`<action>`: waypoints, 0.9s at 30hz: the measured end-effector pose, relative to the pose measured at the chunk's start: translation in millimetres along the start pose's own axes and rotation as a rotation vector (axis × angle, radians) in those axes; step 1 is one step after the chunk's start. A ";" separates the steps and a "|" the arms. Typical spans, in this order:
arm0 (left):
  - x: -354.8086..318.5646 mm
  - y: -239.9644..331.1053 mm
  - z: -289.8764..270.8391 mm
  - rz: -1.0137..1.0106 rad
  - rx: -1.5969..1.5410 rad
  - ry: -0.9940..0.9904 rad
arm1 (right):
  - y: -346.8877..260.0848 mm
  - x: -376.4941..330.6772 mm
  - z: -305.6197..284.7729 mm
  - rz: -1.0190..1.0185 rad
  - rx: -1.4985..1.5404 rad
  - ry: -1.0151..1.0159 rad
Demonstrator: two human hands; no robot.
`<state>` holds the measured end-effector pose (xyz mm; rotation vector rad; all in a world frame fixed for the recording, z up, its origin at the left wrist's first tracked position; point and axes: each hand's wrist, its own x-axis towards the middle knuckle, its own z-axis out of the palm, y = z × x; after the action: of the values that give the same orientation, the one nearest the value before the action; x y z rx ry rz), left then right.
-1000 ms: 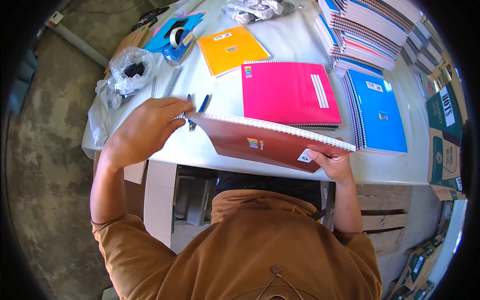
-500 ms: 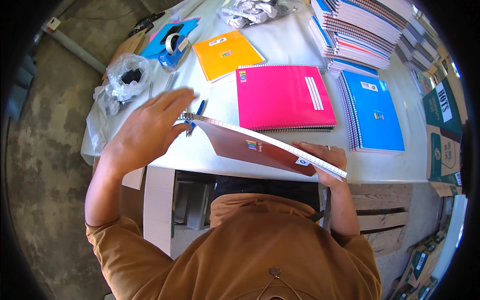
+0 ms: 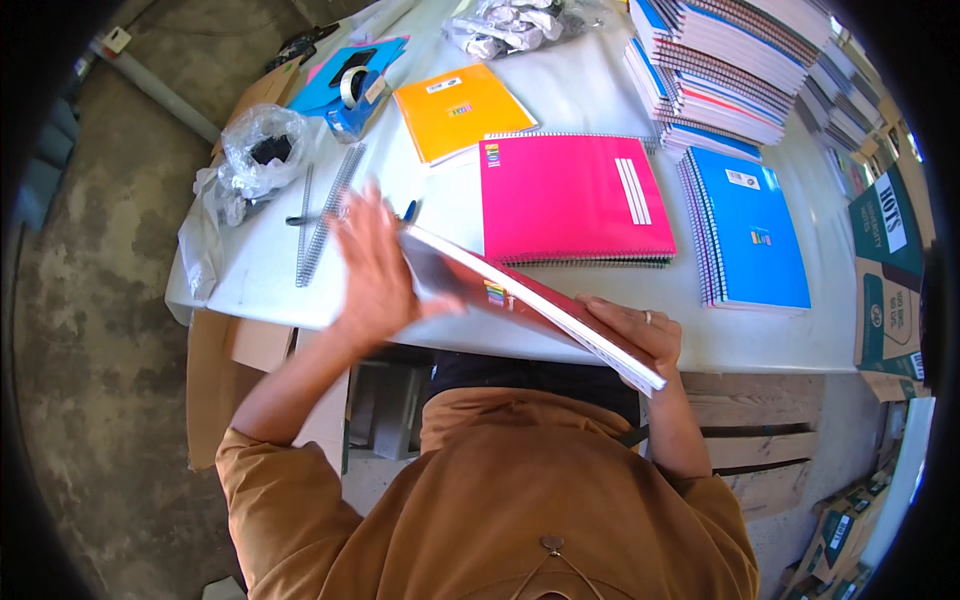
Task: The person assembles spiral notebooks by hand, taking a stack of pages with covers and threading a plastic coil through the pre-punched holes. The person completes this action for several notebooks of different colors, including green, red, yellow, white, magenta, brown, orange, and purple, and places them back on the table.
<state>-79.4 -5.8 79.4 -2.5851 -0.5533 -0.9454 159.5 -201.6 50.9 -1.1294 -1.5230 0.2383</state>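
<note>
Loose wire spirals lie on the white table. Left hand, fingers spread flat, presses the red notebook, tilted above the table's near edge. Right hand clasps its lower end. Pink notebook lies just beyond.

**One camera on my head, looking straight down**

The only view came from the left fisheye camera on my head. It faced steeply down and sat close over my brown shirt, which filled the lower middle of the frame. The white table lay across the upper half, near the lens, its edges bending toward the dark round rim. Concrete floor filled the left side.
</note>
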 end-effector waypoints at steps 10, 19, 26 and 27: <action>-55.1 8.6 51.4 0.035 -0.244 0.024 | 6.9 -0.5 2.2 -0.158 -0.004 -0.014; -20.3 12.0 30.6 0.064 -0.217 0.236 | 4.9 5.6 7.9 -0.170 -0.012 0.024; -6.8 -16.0 27.7 -0.072 -0.126 0.407 | -6.4 10.8 9.7 -0.165 -0.019 -0.065; -4.8 2.6 28.8 -0.033 -0.212 0.249 | -4.2 9.8 11.2 -0.157 -0.074 -0.046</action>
<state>-66.1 3.2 54.9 -2.5881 -0.4498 -1.3810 149.2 -191.7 56.7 -1.0616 -1.6647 0.1023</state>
